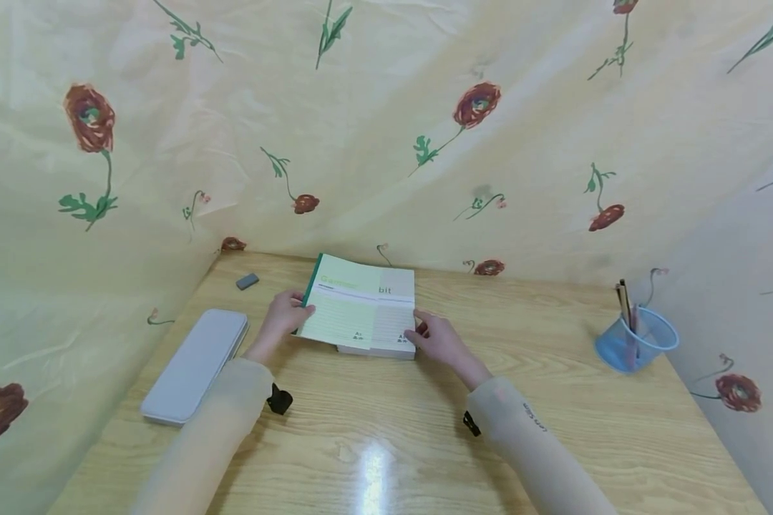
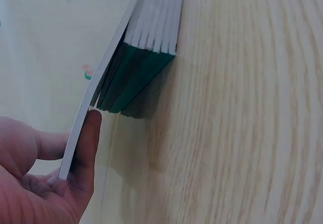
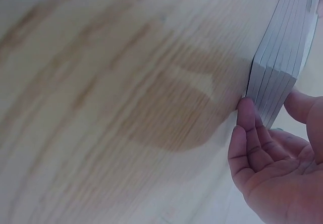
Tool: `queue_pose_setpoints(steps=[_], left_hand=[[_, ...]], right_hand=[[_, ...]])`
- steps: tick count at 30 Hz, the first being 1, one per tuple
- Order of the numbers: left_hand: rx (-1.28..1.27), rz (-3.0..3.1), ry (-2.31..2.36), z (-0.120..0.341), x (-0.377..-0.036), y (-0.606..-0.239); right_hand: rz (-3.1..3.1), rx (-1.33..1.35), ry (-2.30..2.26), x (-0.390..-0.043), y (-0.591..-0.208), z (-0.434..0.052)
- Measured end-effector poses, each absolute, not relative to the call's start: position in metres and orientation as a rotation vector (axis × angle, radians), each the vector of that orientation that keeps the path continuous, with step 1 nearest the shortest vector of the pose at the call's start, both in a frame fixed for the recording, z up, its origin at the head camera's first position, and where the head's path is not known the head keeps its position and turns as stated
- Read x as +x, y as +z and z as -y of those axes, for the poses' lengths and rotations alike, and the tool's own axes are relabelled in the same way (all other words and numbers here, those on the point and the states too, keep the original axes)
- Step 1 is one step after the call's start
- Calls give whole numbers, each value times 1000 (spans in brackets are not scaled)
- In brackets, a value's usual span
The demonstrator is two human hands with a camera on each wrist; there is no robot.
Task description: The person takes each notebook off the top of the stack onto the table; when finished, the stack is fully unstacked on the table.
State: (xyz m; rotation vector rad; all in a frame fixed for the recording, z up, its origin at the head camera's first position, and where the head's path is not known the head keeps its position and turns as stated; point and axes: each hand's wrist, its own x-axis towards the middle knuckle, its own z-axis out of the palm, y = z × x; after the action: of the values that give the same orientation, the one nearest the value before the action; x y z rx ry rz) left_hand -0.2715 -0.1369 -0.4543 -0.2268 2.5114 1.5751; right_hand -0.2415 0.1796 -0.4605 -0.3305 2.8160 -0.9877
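the left hand (image 1: 286, 312) is at the left, spine side of a stack of notebooks (image 1: 375, 336). its thumb and fingers pinch the edge of the top notebook (image 1: 358, 304), and in the left wrist view this one is lifted away from the green spines below it, so it stands tilted over the rest. the right hand (image 1: 439, 338) is at the right side of the stack, with fingers only loosely bent, the fingertips (image 3: 246, 108) touching the low corner of the page edges, and the thumb near the top; it steadies the stack and does not close around anything.

i judge that the step in hand is to separate the top notebook from the stack. the next move would call for a firm pinch by the left hand, while the right keeps the lower notebooks from sliding.

both forearms, in pale sleeves, reach forward over the desk (image 1: 386, 443) and meet at the stack, which lies near the back middle of it. a grey pencil case (image 1: 196, 363) lies to the left, a small eraser (image 1: 248, 281) behind it, and a blue mesh pen cup (image 1: 636, 338) far to the right.
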Motion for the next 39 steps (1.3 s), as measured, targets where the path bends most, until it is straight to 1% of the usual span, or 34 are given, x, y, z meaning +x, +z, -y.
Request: queue_pose_setpoints(steps=[8,14,19,22,31,39], left_hand=[[-372,-2447,1722,164,-266,-444],[-419,-2443,1732,186,-262,-443],[-457,-2467,1709,191,-262,-446],[-436,-2498,1691,190,-261,-449],[-421,-2652,1469,184,-260,-453],[-337,-2845,1111,179,-260,-456]], right_hand=[[-2822,-316,-967,-241,-459,-178],[-2816,-317,-977,-240,-459,-178],[-2816,-307,-971,-240,-459,-179],[-2816,-301,-968,-241,-460,-179],[-2810,-272,-969,-240,-461,-176],[-2811,-287,-982,-240,-461,-178]])
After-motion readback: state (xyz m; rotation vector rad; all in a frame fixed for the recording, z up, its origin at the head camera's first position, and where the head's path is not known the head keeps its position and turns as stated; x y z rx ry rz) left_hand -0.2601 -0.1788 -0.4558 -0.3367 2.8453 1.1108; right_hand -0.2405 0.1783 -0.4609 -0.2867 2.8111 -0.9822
